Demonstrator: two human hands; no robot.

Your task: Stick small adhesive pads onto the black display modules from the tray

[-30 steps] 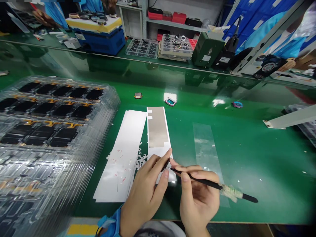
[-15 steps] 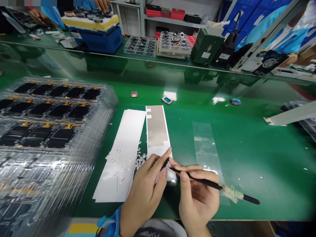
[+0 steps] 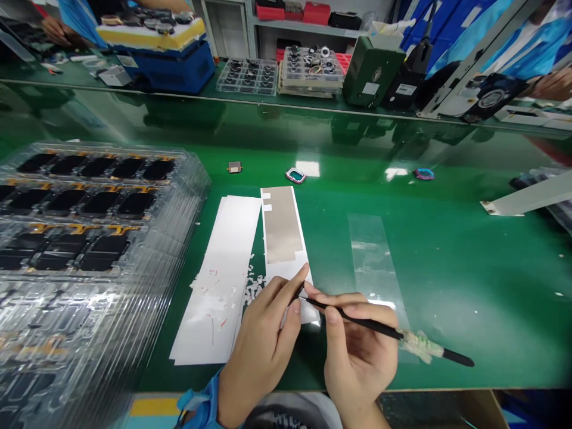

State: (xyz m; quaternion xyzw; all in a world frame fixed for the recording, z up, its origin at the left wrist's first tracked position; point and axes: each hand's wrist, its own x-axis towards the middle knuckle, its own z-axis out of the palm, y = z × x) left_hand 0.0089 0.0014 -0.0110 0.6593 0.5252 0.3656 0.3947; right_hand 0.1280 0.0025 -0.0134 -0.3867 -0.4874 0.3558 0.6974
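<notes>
My right hand (image 3: 357, 348) grips a slim black tool (image 3: 357, 319) with tape wrapped round its shaft, and its fine tip meets a small dark piece pinched by my left hand (image 3: 261, 351). That pinch sits over the near end of a white-backed sheet with a silver-grey film (image 3: 279, 223). To its left lies a white strip (image 3: 214, 286) flecked with red and scattered with white scraps. A clear film strip (image 3: 373, 262) lies right of my right hand. I cannot tell exactly what the small dark piece is.
Stacked clear trays of black panels (image 3: 89, 202) fill the left of the green mat. Small parts (image 3: 295, 175) lie beyond the sheets, and a white bar (image 3: 527, 196) lies at right. A far bench holds a blue machine (image 3: 156, 59), and a co-worker's hand (image 3: 56, 30) shows there.
The whole view has drifted, with the bench and sheets sliding slightly up and left. Both hands keep the same pinch and grip on the tool.
</notes>
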